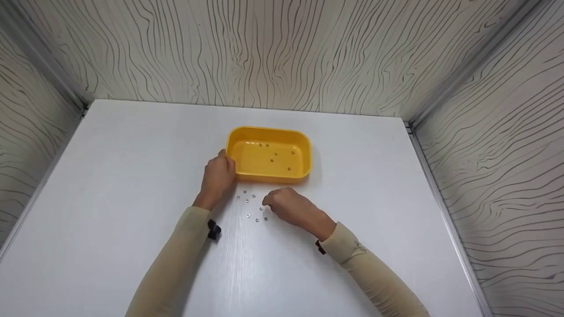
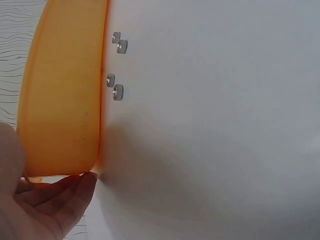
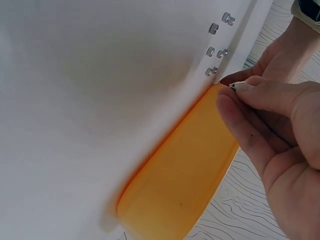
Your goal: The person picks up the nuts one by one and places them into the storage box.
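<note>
A yellow plastic bin point(image 1: 271, 179) stands on the white table with several small metal nuts point(image 1: 272, 160) lying apart on its floor. My left hand point(image 1: 218, 176) grips the bin's near left corner, its fingers against the end wall point(image 2: 60, 205) and the thumb by the rim. In front of the bin, my right hand point(image 1: 293, 207) is low over the table. Its thumb and index finger pinch a small metal nut point(image 3: 233, 87), mostly covered by the fingertips. Several loose nuts point(image 1: 246, 200) lie scattered on the table between the two hands.
The white table point(image 1: 374, 185) reaches back to a wood-grain patterned wall point(image 1: 264, 53), with similar panels at both sides. Dark straps point(image 1: 214, 230) sit at both wrists, by the beige sleeves point(image 1: 172, 259).
</note>
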The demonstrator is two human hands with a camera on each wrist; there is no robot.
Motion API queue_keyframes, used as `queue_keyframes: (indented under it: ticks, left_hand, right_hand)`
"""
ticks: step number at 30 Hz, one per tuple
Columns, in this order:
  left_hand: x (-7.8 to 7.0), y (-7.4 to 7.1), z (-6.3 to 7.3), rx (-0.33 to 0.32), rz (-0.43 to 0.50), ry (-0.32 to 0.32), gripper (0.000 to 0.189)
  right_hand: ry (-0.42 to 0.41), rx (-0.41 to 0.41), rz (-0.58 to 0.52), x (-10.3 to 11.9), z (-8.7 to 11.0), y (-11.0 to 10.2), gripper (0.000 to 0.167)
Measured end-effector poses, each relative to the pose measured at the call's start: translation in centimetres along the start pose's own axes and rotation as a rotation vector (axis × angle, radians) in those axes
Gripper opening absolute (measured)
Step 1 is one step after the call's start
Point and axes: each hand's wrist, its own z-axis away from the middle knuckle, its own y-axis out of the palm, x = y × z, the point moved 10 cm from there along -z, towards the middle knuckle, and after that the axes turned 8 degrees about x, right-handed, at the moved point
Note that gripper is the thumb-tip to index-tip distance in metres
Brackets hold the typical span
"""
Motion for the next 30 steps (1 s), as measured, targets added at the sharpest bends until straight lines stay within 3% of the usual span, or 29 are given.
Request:
queue_keyframes:
  ticks: [11, 20, 26, 30]
  left_hand:
    - [0.1, 0.1, 0.1, 0.014, 0.016, -0.016, 0.034]
    - [0.1, 0.2, 0.5, 0.014, -0.020, -0.020, 0.031]
    - [0.0, 0.2, 0.4, 0.024, 0.001, -0.028, 0.035]
    - [0.0, 0.2, 0.4, 0.028, 0.005, -0.025, 0.035]
  right_hand:
    - [-0.018, -0.033, -0.276, -0.5, 0.2, -3.0, 0.021]
    - [-0.040, -0.124, -0.356, -0.8, 0.2, -5.5, 0.017]
    - [0.030, -0.170, -0.424, -2.9, 0.0, -7.0, 0.013]
    - [0.079, -0.209, -0.565, -5.4, -0.1, -7.9, 0.012]
